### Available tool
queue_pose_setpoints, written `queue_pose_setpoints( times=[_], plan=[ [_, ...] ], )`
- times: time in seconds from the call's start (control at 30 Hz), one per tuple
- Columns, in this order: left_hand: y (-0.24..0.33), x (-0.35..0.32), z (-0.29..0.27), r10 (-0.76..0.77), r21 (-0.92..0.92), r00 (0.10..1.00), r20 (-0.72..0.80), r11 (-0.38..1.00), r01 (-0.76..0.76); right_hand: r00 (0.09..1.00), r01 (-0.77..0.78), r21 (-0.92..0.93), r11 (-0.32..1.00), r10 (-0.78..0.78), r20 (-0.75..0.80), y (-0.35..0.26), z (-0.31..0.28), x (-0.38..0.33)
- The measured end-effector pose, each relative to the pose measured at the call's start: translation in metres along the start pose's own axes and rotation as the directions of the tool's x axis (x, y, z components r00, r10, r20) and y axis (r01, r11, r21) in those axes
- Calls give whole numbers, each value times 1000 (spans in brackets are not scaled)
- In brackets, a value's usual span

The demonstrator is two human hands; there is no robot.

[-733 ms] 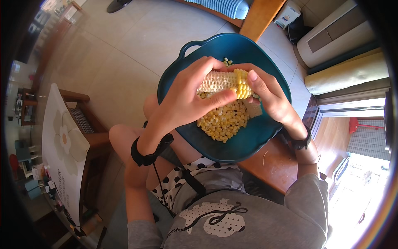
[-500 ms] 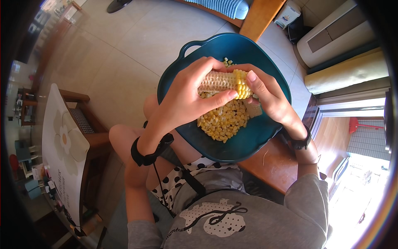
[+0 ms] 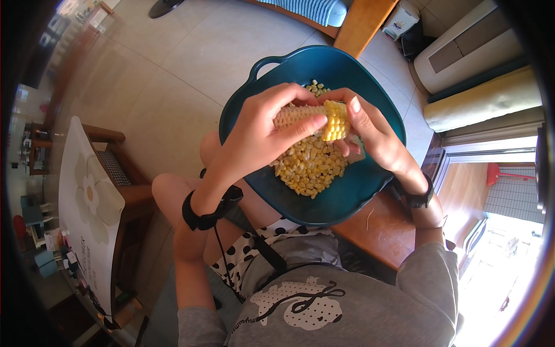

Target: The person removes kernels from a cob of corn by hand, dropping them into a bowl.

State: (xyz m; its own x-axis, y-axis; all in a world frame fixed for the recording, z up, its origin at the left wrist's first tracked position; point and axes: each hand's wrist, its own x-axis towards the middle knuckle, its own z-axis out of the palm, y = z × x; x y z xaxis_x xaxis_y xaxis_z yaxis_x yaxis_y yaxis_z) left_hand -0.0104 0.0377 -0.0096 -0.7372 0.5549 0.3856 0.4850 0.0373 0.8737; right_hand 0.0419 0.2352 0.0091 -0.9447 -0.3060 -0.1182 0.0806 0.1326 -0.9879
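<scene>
Between my hands, over a dark teal basin, is a corn cob. Its left part is bare, and a band of yellow kernels still sits on its right end. My left hand is closed round the stripped part, its thumb pressing at the edge of the kernels. My right hand grips the kernelled end, thumb raised along its tip. Loose kernels lie heaped in the basin below. A pale piece, partly hidden by my right fingers, also lies there.
The basin rests over my lap, beside a wooden surface on the right. To the left stands a table with a flower-patterned white cover. A wooden post and a small white bin are beyond the basin.
The cob has turned and dipped slightly in my hands, and my left thumb has shifted a little up and left. The basin has stayed in place.
</scene>
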Motion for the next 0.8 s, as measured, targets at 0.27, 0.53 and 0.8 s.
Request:
queue_pose_setpoints(
  times=[0.27,0.53,0.8],
  plan=[
    [9,0,0,70,122,995,76,989,-79,999,18,-59,998,-21,-36,-5,1,1],
    [8,1,-3,20,41,990,140,999,-26,1000,-8,-58,998,9,7,-3,-1,0],
    [6,-2,-5,-36,2,986,160,999,36,1000,-8,-52,999,9,6,-4,0,0]
  ],
)
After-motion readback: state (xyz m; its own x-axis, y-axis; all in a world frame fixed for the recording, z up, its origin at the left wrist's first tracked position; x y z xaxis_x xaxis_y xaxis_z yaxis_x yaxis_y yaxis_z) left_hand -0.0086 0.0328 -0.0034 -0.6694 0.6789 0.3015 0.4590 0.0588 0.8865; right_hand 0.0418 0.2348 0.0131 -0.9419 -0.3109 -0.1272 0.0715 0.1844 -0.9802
